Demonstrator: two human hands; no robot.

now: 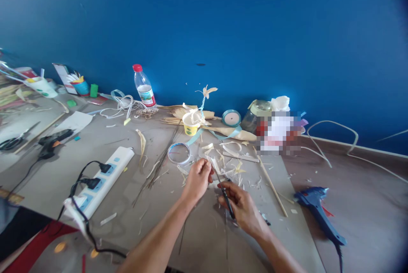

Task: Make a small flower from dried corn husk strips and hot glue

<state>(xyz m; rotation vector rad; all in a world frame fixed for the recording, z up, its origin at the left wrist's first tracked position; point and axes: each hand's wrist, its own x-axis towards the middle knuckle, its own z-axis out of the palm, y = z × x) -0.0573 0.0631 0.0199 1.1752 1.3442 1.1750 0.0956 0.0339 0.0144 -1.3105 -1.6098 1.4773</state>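
My left hand (198, 179) is closed in a pinch above the middle of the table. What lies between its fingertips is small and pale and cannot be made out. My right hand (240, 205) is wrapped round a slim black-handled cutting tool (228, 203), perhaps scissors. Its thin dark blade points up and left, close to the left fingertips. Pale dried husk scraps (237, 166) lie scattered just beyond both hands. A roll of clear tape (179, 154) rests beside the left hand. Farther back, a yellow-and-white cup (190, 128) holds a stem wrapped in light blue with a husk flower (208, 92).
A white power strip (106, 179) with black plugs lies left. A blue glue gun (318, 209) is at right, a black glue gun (52, 143) and scissors (17, 139) at far left. A bottle (145, 88), ribbon spool (231, 118) and glass jar (255, 115) stand near the blue wall.
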